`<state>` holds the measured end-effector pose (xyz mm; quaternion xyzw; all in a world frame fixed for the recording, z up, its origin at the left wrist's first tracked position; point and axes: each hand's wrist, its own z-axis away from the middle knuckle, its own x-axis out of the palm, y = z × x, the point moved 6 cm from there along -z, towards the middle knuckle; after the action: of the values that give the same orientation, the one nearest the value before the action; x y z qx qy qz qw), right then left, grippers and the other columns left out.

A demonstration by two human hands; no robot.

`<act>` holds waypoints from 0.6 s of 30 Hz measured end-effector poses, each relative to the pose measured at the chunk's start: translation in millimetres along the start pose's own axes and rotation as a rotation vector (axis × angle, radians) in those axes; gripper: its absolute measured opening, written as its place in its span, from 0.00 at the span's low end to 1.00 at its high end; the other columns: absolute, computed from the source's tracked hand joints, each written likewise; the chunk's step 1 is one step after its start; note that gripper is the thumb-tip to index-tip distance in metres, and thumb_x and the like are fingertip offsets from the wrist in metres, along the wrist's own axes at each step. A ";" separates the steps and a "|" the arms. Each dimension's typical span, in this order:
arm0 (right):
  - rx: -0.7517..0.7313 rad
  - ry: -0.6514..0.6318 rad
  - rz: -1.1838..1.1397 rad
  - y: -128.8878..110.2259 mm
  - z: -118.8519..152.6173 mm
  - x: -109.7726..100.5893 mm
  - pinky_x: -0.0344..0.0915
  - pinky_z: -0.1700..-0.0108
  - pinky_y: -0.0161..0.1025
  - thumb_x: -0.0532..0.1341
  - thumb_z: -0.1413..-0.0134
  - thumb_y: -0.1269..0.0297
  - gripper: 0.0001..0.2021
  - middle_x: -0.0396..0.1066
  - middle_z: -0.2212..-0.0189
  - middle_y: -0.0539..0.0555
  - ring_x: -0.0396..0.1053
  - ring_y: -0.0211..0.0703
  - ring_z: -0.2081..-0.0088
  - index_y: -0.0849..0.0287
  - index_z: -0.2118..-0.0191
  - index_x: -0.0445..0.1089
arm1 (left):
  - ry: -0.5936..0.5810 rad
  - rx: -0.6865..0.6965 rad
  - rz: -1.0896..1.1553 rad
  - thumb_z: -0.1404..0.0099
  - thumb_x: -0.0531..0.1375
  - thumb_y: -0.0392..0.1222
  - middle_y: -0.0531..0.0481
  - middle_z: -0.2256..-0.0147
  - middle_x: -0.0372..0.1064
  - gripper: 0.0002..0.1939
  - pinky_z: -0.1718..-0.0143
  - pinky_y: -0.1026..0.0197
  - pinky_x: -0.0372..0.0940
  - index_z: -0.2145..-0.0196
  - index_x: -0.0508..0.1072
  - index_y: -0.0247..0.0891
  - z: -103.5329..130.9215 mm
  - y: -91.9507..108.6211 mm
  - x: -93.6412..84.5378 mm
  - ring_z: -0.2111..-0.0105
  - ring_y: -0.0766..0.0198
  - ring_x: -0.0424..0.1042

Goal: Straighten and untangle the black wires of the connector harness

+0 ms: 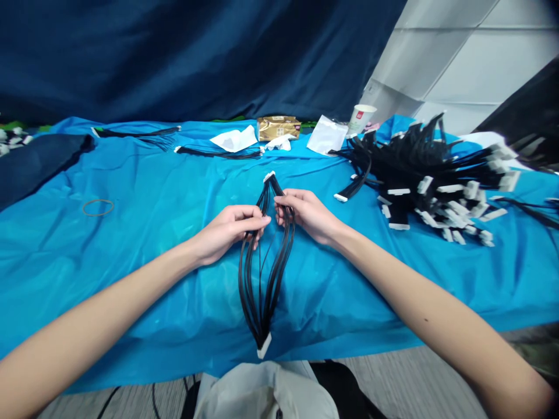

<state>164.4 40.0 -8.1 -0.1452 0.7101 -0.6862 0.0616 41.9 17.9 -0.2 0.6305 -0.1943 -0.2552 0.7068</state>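
A black wire harness (pixel 276 285) with a white connector at each end is held up before me over the blue cloth. Its wires are parted into two bundles, with a few thin strands between them. My left hand (pixel 231 230) is closed on the left bundle, thumb and fingers pinching it. Around the right bundle the fingers of my right hand (pixel 305 212) are closed. The upper white connector (pixel 269 176) lies just beyond my fingertips; the lower one (pixel 264 345) hangs near the table's front edge.
A large pile of similar black harnesses (pixel 419 169) lies at right. Two more harnesses (pixel 218 153) (pixel 140 134) rest at the back, near white tissues (pixel 234 138), a gold packet (pixel 278 128) and a paper cup (pixel 361 119). A rubber band (pixel 98 208) lies on the blue cloth (pixel 152 279).
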 end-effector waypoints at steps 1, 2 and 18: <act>-0.001 0.000 0.001 -0.1 0.0 0.0 0.59 0.75 0.32 0.59 0.54 0.61 0.11 0.63 0.81 0.46 0.64 0.32 0.79 0.61 0.78 0.60 | -0.002 0.000 -0.004 0.44 0.59 0.45 0.53 0.78 0.62 0.13 0.77 0.66 0.59 0.79 0.63 0.34 0.0 0.1 0.1 0.78 0.71 0.62; -0.003 -0.002 0.002 -0.1 0.0 0.1 0.59 0.75 0.32 0.59 0.54 0.61 0.11 0.63 0.81 0.46 0.64 0.32 0.79 0.61 0.78 0.60 | -0.005 0.001 -0.006 0.44 0.58 0.45 0.53 0.78 0.62 0.13 0.77 0.66 0.59 0.78 0.63 0.34 0.0 0.2 0.2 0.78 0.71 0.62; -0.015 0.015 -0.017 -0.2 0.1 -0.8 0.59 0.76 0.31 0.59 0.53 0.62 0.10 0.63 0.82 0.46 0.63 0.31 0.80 0.61 0.78 0.60 | -0.038 0.019 0.086 0.42 0.57 0.44 0.53 0.75 0.60 0.10 0.75 0.67 0.60 0.74 0.63 0.34 -0.4 1.0 1.7 0.76 0.71 0.61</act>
<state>165.2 40.2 -7.9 -0.1466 0.7144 -0.6824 0.0492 43.7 17.3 0.7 0.6231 -0.2371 -0.2349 0.7073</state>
